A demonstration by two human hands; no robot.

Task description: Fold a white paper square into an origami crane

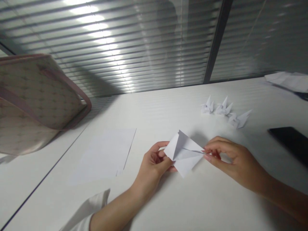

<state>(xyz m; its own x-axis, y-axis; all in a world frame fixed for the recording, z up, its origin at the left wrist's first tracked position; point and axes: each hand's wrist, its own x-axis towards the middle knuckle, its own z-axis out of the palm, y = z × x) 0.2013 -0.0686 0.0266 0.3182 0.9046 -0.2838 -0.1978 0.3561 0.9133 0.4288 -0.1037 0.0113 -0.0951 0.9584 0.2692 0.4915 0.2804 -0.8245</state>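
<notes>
White paper (189, 158), partly folded, is held up over the table (211, 207). Your left hand (154, 164) grips its left side, thumb on top; your right hand (240, 162) pinches the opposite corner. You look to be mid-fold, working a flap. Next move seems to call for lining up edges, then pressing the crease. Three paper birds (224, 109) stand beyond.
</notes>
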